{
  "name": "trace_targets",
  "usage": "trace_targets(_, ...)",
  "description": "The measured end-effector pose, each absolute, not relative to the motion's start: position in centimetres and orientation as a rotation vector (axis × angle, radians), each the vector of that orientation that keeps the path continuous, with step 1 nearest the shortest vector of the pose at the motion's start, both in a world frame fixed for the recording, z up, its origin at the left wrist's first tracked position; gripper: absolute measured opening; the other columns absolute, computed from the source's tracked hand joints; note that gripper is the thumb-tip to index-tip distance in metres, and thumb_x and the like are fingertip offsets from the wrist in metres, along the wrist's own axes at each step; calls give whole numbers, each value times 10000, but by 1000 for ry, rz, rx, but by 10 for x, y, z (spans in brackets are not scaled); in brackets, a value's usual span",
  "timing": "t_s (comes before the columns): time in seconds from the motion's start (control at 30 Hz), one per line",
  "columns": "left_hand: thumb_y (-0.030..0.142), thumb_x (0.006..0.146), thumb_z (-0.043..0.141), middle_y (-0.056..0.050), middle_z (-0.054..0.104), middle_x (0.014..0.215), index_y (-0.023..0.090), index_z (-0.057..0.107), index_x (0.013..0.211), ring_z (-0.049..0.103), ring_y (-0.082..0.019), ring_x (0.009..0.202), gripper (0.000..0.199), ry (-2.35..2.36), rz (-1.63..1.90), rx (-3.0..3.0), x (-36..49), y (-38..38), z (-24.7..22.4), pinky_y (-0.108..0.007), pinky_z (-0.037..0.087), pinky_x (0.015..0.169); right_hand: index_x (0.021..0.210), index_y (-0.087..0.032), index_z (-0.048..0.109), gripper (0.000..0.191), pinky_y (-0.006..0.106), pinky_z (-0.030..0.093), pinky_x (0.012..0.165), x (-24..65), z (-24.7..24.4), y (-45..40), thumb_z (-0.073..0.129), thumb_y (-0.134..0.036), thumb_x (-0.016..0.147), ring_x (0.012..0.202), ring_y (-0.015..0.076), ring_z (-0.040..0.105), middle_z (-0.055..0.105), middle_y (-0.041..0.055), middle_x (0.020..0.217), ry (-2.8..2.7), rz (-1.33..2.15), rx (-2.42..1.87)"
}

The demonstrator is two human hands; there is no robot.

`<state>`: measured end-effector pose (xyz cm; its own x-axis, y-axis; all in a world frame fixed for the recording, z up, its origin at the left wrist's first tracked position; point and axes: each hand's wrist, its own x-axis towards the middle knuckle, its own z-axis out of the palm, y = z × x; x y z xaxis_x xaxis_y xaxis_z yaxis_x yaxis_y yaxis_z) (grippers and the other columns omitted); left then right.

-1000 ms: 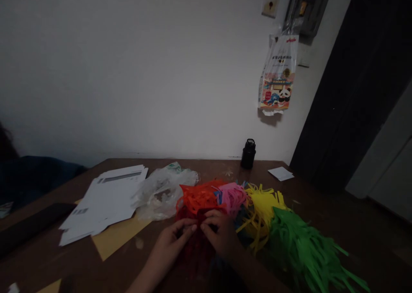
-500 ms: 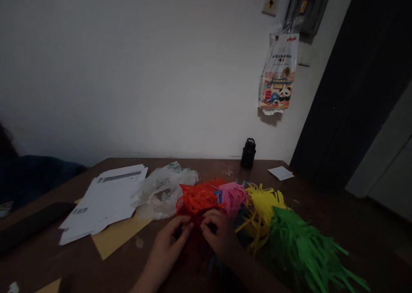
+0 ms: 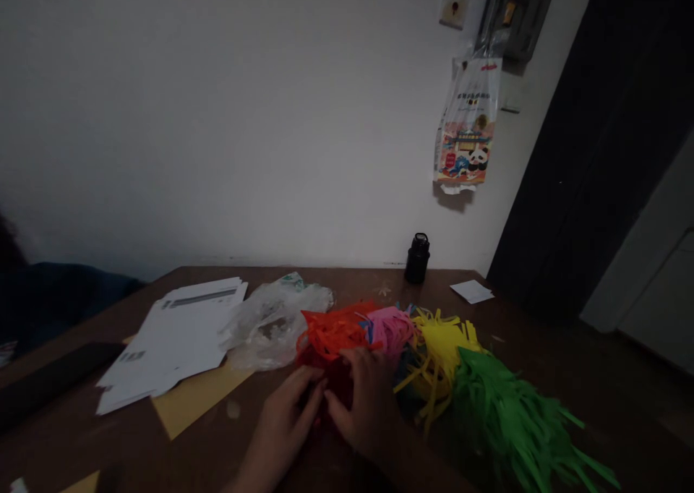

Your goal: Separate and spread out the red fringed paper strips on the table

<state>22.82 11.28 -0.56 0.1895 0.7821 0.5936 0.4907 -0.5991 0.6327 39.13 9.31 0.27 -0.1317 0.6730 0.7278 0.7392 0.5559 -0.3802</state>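
A dark red bundle of fringed paper (image 3: 337,377) lies at the table's front, between my two hands and partly covered by them. My left hand (image 3: 285,417) pinches its left side, thumb and forefinger nearly meeting. Over its right side, my right hand (image 3: 371,399) has its fingers bent on the upper part, with the thumb stretched away toward the left hand. Just behind sits an orange-red bundle of paper strips (image 3: 333,330). To the right follow a pink bundle (image 3: 391,328), a yellow bundle (image 3: 445,341) and a long green bundle (image 3: 515,413), all cut into strips.
A crumpled clear plastic bag (image 3: 274,319) lies left of the strips, beside white sheets (image 3: 173,334) on yellow paper (image 3: 198,403). A black bottle (image 3: 417,259) stands near the wall. White paper (image 3: 471,290) lies at the right rear. A printed bag (image 3: 469,124) hangs on the wall.
My right hand has opened from a pinch: its thumb has moved left and its fingers now lie across the dark red paper. The left hand has barely shifted.
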Motion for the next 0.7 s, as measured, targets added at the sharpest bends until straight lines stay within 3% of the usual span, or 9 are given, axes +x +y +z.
trace_targets(0.07, 335, 898, 515, -36, 747, 851, 233, 676, 892, 708, -192, 773, 191, 1170, 1368, 2250, 228, 112, -5, -264, 567, 708, 1201, -173, 554, 440, 434, 393, 861, 391, 4, 95, 624, -116, 770, 938, 267, 514, 616, 91, 1051, -1911, -221, -1185)
trace_targets(0.2, 278, 916, 503, -16, 739, 865, 260, 678, 918, 705, -181, 799, 175, 1127, 1348, 2409, 226, 114, -7, -269, 573, 732, 933, -209, 656, 237, 400, 387, 841, 399, 4, 105, 589, -53, 768, 876, 232, 553, 653, 49, 935, -1948, -270, -1228)
trace_targets(0.33, 241, 922, 487, -69, 719, 929, 237, 676, 977, 688, -239, 859, 197, 1209, 1417, 2509, 220, 119, -6, -369, 578, 742, 779, -178, 634, 154, 332, 409, 766, 404, 3, 112, 566, -40, 779, 792, 208, 588, 675, 35, 795, -1884, -133, -1325)
trace_targets(0.47, 244, 915, 518, -109, 664, 1102, 254, 639, 1164, 627, -283, 1016, 277, 1164, 1496, 2622, 221, 120, -5, -458, 534, 853, 762, -174, 634, 150, 307, 406, 706, 400, 1, 109, 547, -62, 811, 752, 211, 602, 681, 42, 758, -1864, -86, -1353)
trace_targets(0.7, 190, 924, 499, -53, 688, 933, 255, 663, 953, 623, -217, 869, 179, 1030, 1509, 2677, 223, 116, -8, -359, 496, 779, 781, -193, 663, 197, 250, 404, 610, 397, 2, 107, 493, -104, 825, 668, 179, 645, 700, 25, 708, -1763, 28, -1332)
